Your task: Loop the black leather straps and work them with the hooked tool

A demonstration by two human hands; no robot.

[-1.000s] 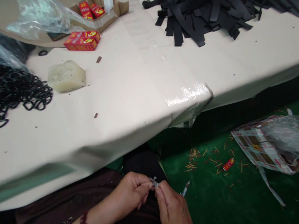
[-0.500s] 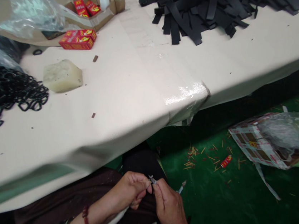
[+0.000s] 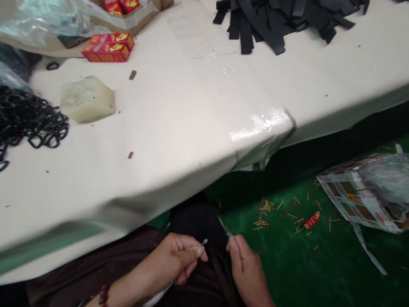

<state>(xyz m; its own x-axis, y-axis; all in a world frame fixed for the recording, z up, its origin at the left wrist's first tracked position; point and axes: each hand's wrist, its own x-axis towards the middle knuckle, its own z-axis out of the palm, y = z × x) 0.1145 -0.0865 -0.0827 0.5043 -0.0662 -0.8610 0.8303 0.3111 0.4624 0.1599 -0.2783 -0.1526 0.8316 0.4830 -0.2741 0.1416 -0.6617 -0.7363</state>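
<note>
My left hand (image 3: pixel 182 258) is closed over my lap, its thumb and forefinger pinching a tiny pale piece (image 3: pixel 204 242) too small to name. To its right, my right hand (image 3: pixel 245 264) is also closed, with a small greyish tip (image 3: pixel 229 235) poking out past the thumb; what it belongs to is hidden. A gap separates the two hands. Both are below the edge of the cream-covered table (image 3: pixel 177 135). A white thing shows partly under my left wrist.
Black rings (image 3: pixel 19 122), a waxy block (image 3: pixel 88 100), red boxes (image 3: pixel 109 47), an open carton (image 3: pixel 152 12) and black straps (image 3: pixel 257 11) lie on the table. A box with plastic (image 3: pixel 365 196) and a red packet (image 3: pixel 312 219) are on the green floor.
My hands, together before, are now apart; my right hand has moved right and slightly up. My left hand stays nearly in place, pinching. The whole view has shifted slightly.
</note>
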